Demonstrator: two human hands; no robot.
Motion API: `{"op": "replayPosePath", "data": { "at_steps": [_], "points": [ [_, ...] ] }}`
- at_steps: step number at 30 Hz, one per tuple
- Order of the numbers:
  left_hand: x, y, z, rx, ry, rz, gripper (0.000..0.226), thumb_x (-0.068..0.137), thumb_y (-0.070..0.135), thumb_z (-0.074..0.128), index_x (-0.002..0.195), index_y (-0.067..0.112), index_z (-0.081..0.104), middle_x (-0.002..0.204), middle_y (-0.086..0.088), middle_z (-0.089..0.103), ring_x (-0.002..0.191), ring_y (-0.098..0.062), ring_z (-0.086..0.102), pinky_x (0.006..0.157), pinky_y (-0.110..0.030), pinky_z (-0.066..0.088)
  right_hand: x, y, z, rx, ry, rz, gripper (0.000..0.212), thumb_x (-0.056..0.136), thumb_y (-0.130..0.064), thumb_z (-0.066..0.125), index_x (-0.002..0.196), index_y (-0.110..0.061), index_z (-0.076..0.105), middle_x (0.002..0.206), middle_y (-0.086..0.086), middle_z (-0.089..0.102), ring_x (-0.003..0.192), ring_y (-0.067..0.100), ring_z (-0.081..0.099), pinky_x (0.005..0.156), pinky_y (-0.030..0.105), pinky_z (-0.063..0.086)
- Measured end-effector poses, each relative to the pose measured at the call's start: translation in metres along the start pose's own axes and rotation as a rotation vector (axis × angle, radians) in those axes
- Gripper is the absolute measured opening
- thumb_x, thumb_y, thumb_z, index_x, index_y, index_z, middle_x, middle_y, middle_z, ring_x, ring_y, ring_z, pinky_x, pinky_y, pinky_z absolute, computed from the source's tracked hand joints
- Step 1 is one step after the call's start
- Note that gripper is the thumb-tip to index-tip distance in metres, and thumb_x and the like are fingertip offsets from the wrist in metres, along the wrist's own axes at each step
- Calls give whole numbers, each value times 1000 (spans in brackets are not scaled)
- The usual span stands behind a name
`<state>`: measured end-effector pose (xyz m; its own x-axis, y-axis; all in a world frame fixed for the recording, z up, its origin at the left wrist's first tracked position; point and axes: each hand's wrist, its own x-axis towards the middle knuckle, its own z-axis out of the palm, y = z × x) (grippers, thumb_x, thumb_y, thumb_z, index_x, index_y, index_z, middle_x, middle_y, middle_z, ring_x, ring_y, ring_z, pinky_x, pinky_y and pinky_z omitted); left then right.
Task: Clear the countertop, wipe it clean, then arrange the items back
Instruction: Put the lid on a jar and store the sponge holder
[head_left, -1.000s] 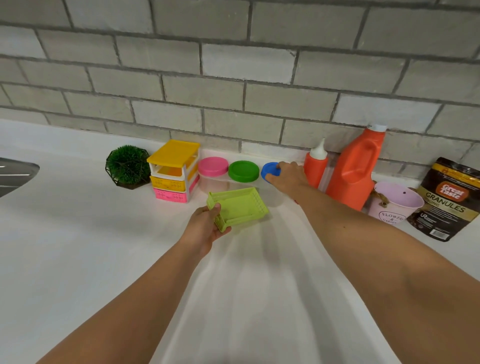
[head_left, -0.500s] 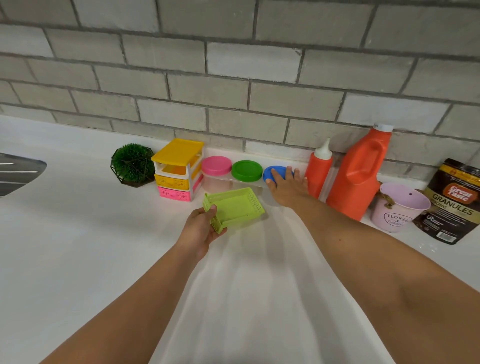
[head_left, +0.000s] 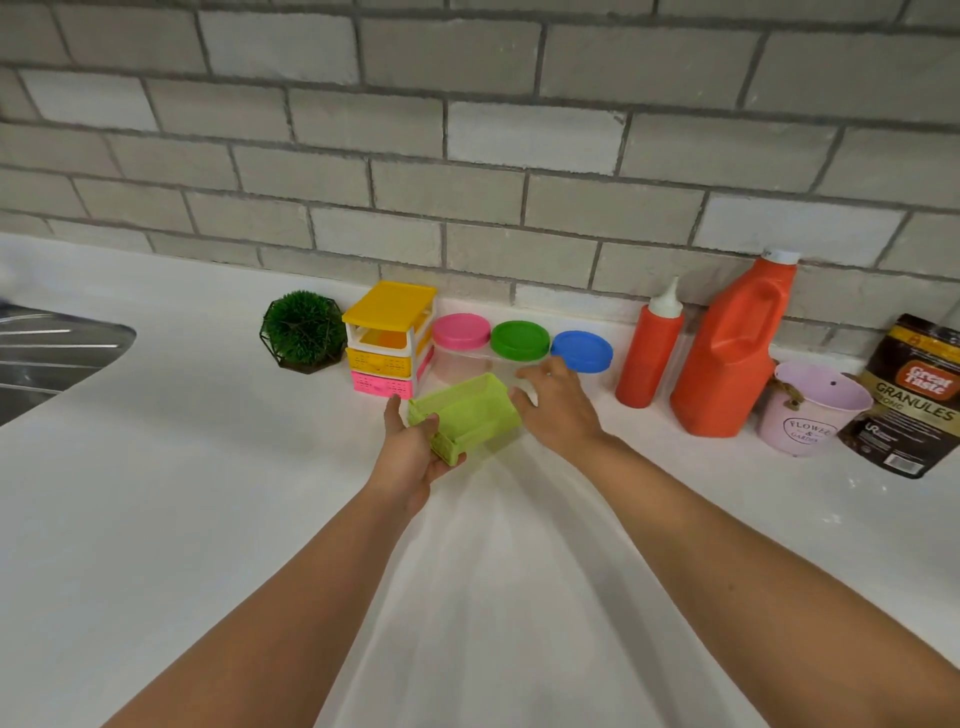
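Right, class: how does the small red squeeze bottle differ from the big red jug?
The squeeze bottle is shorter and slimmer than the jug. The squeeze bottle has a pointed white nozzle, the jug a flat white cap. Only the jug, not the squeeze bottle, has a handle. Both are orange-red and upright.

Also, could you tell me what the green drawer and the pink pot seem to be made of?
Green drawer: likely thin moulded plastic, slightly glossy, judging by its perforated lattice walls. Pink pot: probably painted sheet metal, satin finish, with a thin rim and rope handle; plastic is possible.
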<state>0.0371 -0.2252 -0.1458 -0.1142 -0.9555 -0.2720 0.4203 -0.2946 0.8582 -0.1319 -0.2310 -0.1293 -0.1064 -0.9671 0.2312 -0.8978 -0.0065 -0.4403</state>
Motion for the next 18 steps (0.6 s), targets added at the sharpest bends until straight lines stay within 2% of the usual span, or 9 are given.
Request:
{"op": "replayPosePath", "data": {
  "at_steps": [4, 9, 13, 18],
  "points": [
    [1, 10, -13, -12, -17, 1, 56, 99, 4, 36, 145, 29, 17, 127, -7, 44, 111, -35, 54, 78, -44, 50, -33, -26, 18, 134, -77, 34, 43, 97, -39, 39, 134, -19, 46, 132, 7, 37, 124, 24, 42, 104, 35, 37],
    [-4, 30, -43, -16, -32, 0, 48, 95, 2, 42, 136, 19, 24, 107, -7, 55, 96, -29, 59, 72, -39, 51, -53, -71, 40, 245, -167, 39, 55, 92, -43, 50, 142, -23, 36, 145, 7, 28, 132, 21, 38, 109, 28, 31],
    [-2, 54, -71, -48, -43, -1, 46, 94, 2, 46, 133, 15, 25, 125, -18, 51, 106, -36, 59, 72, -38, 53, -47, -113, 57, 289, -102, 27, 57, 92, -35, 55, 143, -21, 33, 144, 10, 34, 130, 24, 41, 104, 36, 40],
    [8, 73, -91, -4, -94, 50, 40, 95, 9, 48, 132, 7, 30, 127, -21, 53, 94, -32, 62, 76, -35, 53, -28, -151, 63, 355, -27, 30, 47, 95, -21, 51, 140, -12, 40, 139, 14, 43, 120, 27, 51, 101, 32, 42]
  ]
}}
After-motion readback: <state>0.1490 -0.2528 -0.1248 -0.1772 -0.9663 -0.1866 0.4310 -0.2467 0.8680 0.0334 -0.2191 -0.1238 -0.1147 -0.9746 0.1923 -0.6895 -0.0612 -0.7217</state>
